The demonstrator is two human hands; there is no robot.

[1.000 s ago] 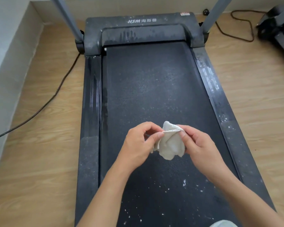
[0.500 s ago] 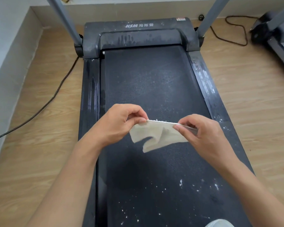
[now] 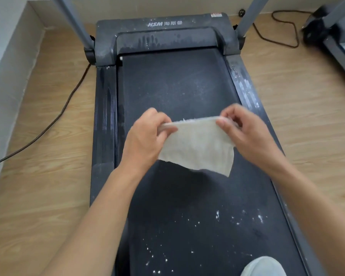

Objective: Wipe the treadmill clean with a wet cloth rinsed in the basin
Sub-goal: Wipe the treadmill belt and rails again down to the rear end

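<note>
1. Nearest you, a shoe [image 3: 263,266] is standing on the treadmill belt [image 3: 177,86], with white specks [image 3: 217,215] lying scattered just ahead of it. Stepping around here could be grinding that grit into the surface.
2. Your left hand [image 3: 147,140] is pinching one top corner of the cloth [image 3: 197,148] and your right hand [image 3: 245,134] is pinching the other. The cloth is hanging spread between them, in the air above the middle of the belt and touching nothing below.
3. Those are thin fingertip pinches on what is probably wet fabric. If one corner slips, the cloth is dropping onto the dirty belt and picking up grit before you are ready to wipe.
4. Further on, the right side rail [image 3: 245,86] is showing white smears. A loaded cloth could be spreading them rather than lifting them, and the basin is not in view for rinsing.
5. Farthest, the motor cover [image 3: 163,24] is looking dusty and streaked. Too much water dripping there could be seeping into the housing.
</note>
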